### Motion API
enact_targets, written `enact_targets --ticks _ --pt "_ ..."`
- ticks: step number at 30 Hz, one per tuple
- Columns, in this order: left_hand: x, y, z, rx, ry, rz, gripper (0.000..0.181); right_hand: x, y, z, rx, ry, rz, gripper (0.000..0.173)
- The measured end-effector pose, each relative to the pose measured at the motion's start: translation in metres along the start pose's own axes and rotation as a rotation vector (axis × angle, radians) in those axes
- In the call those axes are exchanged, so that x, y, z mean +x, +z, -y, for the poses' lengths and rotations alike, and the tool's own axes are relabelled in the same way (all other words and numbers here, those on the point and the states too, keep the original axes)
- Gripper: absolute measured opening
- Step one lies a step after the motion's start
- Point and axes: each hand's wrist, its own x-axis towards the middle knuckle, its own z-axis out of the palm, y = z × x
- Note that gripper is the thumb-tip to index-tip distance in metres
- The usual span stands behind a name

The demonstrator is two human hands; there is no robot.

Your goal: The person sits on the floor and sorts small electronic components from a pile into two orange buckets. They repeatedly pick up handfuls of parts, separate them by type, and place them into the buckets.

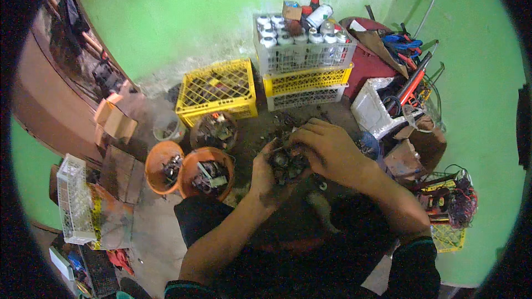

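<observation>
Between my hands, in front of my body, is a dark, greasy-looking mechanical part (286, 163) with rounded metal pieces on it. My left hand (264, 180) cups it from the left and below, the thumb up along its side. From the right, my right hand (328, 145) reaches over with bent fingers gripping its upper right edge. Shadow and the fingers hide much of the part, so its exact kind is unclear. Dark scraps litter the floor beyond it.
Orange buckets of metal scrap (153, 174) (189, 187) stand to the left, near a yellow crate (216, 110). Stacked crates (307, 76) with bottles stand ahead. A white foam box (365, 110) and a cardboard box (432, 145) are at the right, above tangled wires (463, 203).
</observation>
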Motion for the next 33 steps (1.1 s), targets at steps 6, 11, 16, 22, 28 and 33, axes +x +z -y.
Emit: enact_targets --ticks 6,11,16,22,28,33 --pt "0.012 0.006 0.003 -0.005 -0.047 -0.012 0.039 0.001 0.006 -0.008 0.078 0.092 -0.103 0.029" --pt "0.03 -0.017 0.015 -0.03 -0.066 -0.019 0.037 -0.006 0.029 -0.014 0.142 0.146 -0.221 0.023" --pt "0.015 -0.008 0.005 0.016 -0.12 -0.163 0.034 -0.012 0.034 -0.013 0.313 0.235 -0.166 0.022" --pt "0.01 -0.013 0.002 -0.022 -0.094 -0.17 0.033 -0.009 0.028 -0.008 0.567 0.349 -0.091 0.018" --pt "0.007 -0.016 0.0 -0.011 -0.069 -0.155 0.036 -0.008 0.025 -0.007 0.632 0.434 -0.045 0.013" --pt "0.007 -0.009 0.005 0.006 -0.079 -0.155 0.037 -0.012 0.027 -0.011 0.518 0.335 -0.139 0.016"
